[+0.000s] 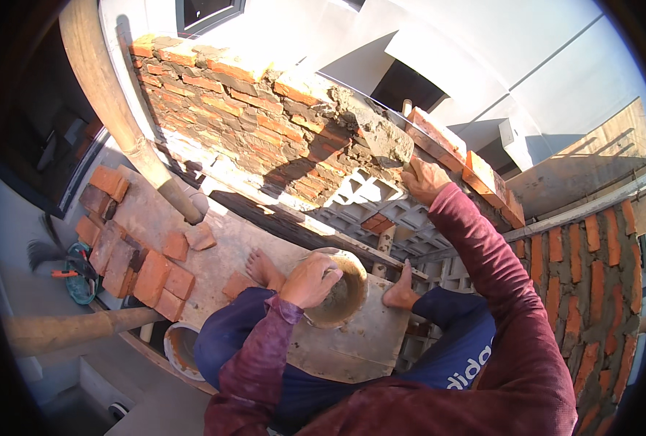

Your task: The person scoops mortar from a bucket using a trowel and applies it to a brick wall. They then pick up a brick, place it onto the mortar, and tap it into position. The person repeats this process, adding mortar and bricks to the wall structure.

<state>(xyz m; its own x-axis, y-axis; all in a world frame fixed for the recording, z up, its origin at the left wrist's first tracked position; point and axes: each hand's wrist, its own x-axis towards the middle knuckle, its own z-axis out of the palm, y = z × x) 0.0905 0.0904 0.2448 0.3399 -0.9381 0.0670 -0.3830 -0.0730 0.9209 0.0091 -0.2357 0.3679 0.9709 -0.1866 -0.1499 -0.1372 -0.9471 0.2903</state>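
Observation:
My right hand (426,179) is closed on what looks like a trowel's handle at the right end of the brick wall (257,123), beside grey mortar (383,139) heaped along its top. Below, my left hand (310,282) curls over a round bucket (355,294) with grey mortar inside; whatever its fingers hold is too small to make out. The bucket sits between my bare feet on a worn board (341,352). A short row of loose bricks (464,161) rests on a ledge just right of my right hand.
Bricks (152,276) are stacked at left, near a teal container (83,291) and a second bucket (181,341). Bamboo poles (97,87) cross the left side. A concrete lattice (359,192) lies beyond the board's edge; another brick wall (592,298) stands at right.

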